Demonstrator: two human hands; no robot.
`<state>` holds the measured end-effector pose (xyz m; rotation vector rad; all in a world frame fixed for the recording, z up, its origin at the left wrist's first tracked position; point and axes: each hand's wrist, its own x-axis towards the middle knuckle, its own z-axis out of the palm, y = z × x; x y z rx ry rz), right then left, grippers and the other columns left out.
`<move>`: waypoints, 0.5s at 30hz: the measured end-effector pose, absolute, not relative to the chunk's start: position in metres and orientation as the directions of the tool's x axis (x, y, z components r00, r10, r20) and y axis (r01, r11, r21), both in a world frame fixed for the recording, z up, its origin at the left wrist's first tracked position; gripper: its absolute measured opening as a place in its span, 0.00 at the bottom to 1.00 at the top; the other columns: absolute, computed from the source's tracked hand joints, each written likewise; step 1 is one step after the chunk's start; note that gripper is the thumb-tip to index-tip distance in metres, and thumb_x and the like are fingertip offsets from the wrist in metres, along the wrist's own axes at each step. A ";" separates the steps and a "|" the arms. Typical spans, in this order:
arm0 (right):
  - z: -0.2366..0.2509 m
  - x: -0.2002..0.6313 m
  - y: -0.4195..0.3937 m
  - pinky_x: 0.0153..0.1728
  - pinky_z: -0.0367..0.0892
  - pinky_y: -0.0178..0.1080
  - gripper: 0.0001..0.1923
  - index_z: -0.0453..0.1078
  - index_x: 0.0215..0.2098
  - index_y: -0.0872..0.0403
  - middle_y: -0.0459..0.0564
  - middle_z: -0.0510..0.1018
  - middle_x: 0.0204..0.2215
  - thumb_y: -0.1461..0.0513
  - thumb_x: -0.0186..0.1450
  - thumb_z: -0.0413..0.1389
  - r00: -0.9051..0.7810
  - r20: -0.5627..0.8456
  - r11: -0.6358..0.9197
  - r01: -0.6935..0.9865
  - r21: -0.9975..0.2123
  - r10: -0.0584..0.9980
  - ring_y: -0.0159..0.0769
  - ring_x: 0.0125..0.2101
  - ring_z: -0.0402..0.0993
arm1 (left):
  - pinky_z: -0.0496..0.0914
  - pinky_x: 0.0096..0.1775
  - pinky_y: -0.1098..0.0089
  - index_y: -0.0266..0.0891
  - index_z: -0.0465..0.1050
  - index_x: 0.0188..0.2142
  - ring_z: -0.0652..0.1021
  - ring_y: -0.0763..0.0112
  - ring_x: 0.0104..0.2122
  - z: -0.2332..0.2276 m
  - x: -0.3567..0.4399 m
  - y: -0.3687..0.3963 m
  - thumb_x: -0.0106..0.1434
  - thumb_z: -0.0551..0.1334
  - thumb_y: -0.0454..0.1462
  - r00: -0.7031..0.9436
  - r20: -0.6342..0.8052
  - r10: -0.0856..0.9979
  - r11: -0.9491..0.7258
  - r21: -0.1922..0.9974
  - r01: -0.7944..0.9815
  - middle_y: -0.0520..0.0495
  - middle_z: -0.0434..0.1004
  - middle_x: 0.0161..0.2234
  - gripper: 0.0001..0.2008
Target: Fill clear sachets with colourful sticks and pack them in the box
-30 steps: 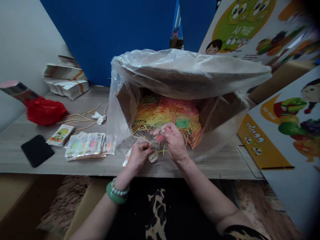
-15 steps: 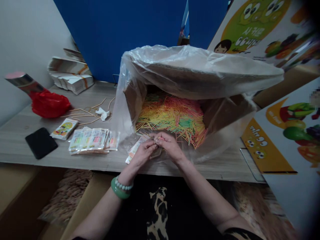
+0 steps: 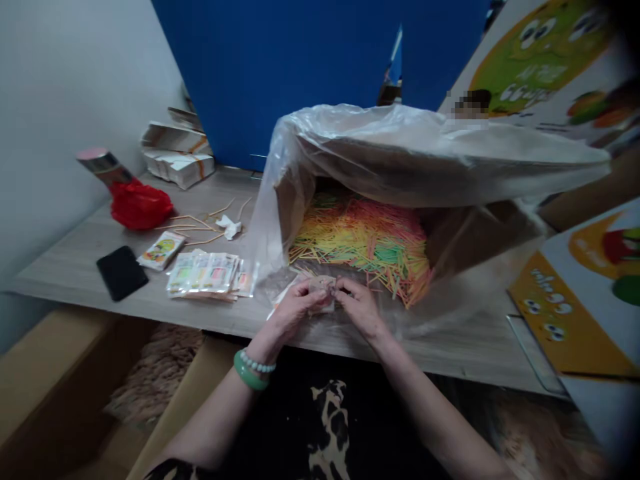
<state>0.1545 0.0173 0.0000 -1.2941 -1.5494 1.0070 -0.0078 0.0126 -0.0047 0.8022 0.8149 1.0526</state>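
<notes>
Both hands meet at the desk's (image 3: pixel 70 273) front edge, just before the mouth of the tipped cardboard box (image 3: pixel 453 230). The left hand (image 3: pixel 293 313) and the right hand (image 3: pixel 361 309) each pinch one side of a small clear packet (image 3: pixel 323 293); the fingers (image 3: pixel 315 298) of the left are pressed together on its near edge, and those of the right close on the opposite edge. The packet is blurred, so whether sticks are already inside cannot be told.

To do this step well, I judge the packet's mouth should be held taut and level between the two pinches, so that nothing slips out while it is handled. Keeping it low, just above the plastic liner (image 3: pixel 425 143) that spills from the box, means any dropped stick lands with the coloured sticks (image 3: pixel 365 237) heaped inside and not on the floor. A light grip seems wise: the film looks thin and would crumple under a hard squeeze.

Towards the desk's left end lies a row of filled packets (image 3: pixel 207 275), overlapping one another, with a single printed packet (image 3: pixel 161 249) beside them and a black phone (image 3: pixel 121 272) nearer the front edge. A red bag (image 3: pixel 141 205) sits near the back left corner.
</notes>
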 end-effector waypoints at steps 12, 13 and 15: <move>-0.011 0.146 0.013 0.36 0.61 0.37 0.08 0.70 0.31 0.53 0.46 0.74 0.29 0.59 0.56 0.52 -0.168 -0.059 -0.004 0.311 -0.950 0.984 0.36 0.32 0.69 | 0.65 0.27 0.72 0.37 0.78 0.24 0.71 0.74 0.25 0.036 -0.104 0.023 0.46 0.74 0.41 -0.210 -0.130 0.969 0.086 0.975 -0.206 0.50 0.75 0.25 0.11; -0.015 0.149 0.013 0.36 0.61 0.37 0.08 0.70 0.30 0.53 0.45 0.74 0.28 0.59 0.55 0.52 -0.126 -0.063 -0.017 0.339 -0.941 0.990 0.36 0.32 0.68 | 0.66 0.28 0.71 0.36 0.76 0.22 0.71 0.73 0.25 0.034 -0.120 0.028 0.45 0.74 0.42 -0.306 -0.105 0.946 0.059 0.986 -0.154 0.51 0.74 0.24 0.13; -0.020 0.153 0.013 0.36 0.60 0.36 0.06 0.69 0.29 0.53 0.45 0.73 0.27 0.61 0.55 0.51 -0.092 -0.060 -0.018 0.400 -0.916 0.994 0.36 0.31 0.68 | 0.66 0.30 0.70 0.36 0.76 0.26 0.72 0.71 0.28 0.029 -0.148 0.039 0.49 0.72 0.45 -0.419 -0.037 0.907 0.029 0.999 -0.024 0.50 0.75 0.27 0.14</move>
